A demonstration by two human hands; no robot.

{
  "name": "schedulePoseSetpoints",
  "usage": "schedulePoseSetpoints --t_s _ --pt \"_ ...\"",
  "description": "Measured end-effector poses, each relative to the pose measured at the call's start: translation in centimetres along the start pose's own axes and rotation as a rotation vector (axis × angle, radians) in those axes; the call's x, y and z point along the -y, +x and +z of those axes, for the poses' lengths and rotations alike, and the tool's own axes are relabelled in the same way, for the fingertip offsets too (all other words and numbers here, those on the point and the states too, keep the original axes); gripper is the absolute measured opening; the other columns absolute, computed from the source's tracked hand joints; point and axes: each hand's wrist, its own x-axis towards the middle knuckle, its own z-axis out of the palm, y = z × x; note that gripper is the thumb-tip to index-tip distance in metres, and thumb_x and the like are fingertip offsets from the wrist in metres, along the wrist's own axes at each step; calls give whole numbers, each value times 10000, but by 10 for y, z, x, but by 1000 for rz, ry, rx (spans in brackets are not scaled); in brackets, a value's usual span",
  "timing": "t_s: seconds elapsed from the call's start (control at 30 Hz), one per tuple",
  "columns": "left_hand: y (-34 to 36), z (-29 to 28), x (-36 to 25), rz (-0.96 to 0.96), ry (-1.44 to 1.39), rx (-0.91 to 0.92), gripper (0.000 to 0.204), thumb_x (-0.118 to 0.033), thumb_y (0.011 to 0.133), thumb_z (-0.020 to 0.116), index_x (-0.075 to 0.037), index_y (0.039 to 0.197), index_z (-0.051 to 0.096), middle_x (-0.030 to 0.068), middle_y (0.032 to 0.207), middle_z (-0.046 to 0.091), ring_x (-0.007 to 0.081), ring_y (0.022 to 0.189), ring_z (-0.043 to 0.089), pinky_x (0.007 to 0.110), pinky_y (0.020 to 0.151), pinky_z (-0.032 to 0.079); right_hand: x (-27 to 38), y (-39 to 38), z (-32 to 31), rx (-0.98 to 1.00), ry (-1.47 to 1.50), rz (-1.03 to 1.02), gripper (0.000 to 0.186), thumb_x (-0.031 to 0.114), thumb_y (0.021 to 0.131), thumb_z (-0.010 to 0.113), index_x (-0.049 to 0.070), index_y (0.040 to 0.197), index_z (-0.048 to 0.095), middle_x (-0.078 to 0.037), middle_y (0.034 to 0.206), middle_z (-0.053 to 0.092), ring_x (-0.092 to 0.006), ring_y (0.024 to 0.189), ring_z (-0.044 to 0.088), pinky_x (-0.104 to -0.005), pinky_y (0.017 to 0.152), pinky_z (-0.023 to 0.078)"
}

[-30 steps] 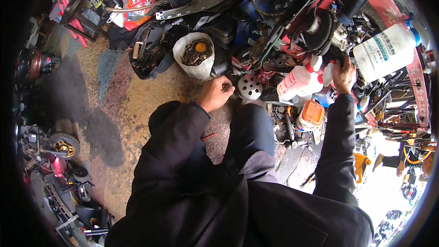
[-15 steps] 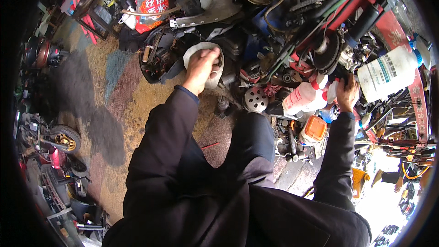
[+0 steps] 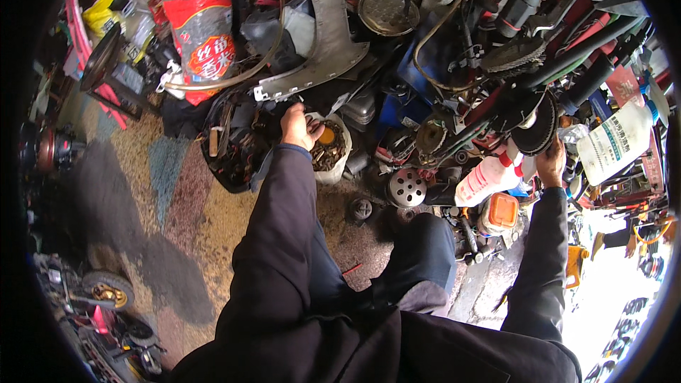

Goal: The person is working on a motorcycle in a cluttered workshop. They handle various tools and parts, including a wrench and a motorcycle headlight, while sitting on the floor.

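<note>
Curled fingers of my left hand [image 3: 300, 129] are at the upper left edge of a white sack [image 3: 337, 164] of small metal pieces with an orange round item; what they hold, if anything, is unclear. A dark tray of loose parts [image 3: 234, 159] lies to the left. My right hand [image 3: 550, 162] is closed at the lower edge of a black toothed disc [image 3: 532, 131], beside red-capped pink bottles [image 3: 481, 183]; what it grips is hidden. A perforated silver disc [image 3: 406, 188] and a small dark cylindrical part [image 3: 361, 208] sit between my hands, near my knee.
A bent metal panel [image 3: 326, 28], red bag [image 3: 198, 35], black stool [image 3: 99, 71], tubes and parts crowd the back. A white jug [image 3: 616, 142] and orange-lidded container [image 3: 502, 209] are at right, a wheel [image 3: 108, 289] at lower left. At far right another person's hand [image 3: 630, 247] shows.
My left hand moved forward into the white sack, then to its upper left edge. My right hand stayed among the bottles and parts. The view has shifted, showing more of the back.
</note>
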Motion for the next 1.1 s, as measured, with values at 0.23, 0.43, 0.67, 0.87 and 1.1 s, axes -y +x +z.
schedulePoseSetpoints --t_s 0.23,0.43,0.67,0.87,1.1 --pt "79 -3 16 -116 -274 114 202 -375 923 514 -180 962 480 43 939 485 226 825 481 505 896 463 -33 -7 -1 148 -7 192 395 250 853 663 70 1203 626 -169 1156 658 -371 1104 586 -431 969 440" --pt "113 0 20 -245 -491 326 144 -344 922 571 -204 911 602 -8 757 576 176 717 558 464 916 503 -85 -21 -5 155 -199 201 392 245 867 655 66 1214 621 -175 1176 648 -366 1120 581 -428 979 436" --pt "117 13 14 -46 -300 306 275 -230 956 434 -113 1134 608 72 1107 663 272 981 653 525 899 549 -135 -32 -4 163 -308 208 388 239 882 646 62 1226 615 -181 1200 637 -361 1139 575 -424 990 432" --pt "111 34 -40 65 -225 272 265 -163 945 459 -36 1164 536 163 1103 618 333 1004 623 578 840 566 -161 -45 -2 173 -365 209 385 234 896 638 58 1237 610 -186 1220 628 -356 1155 570 -420 1000 429" --pt "111 40 -56 108 -156 296 321 -122 959 490 29 1242 478 238 1281 507 375 1160 538 582 905 549 -182 -57 -3 173 -401 182 381 228 912 629 53 1250 604 -193 1243 617 -351 1174 565 -416 1012 425"
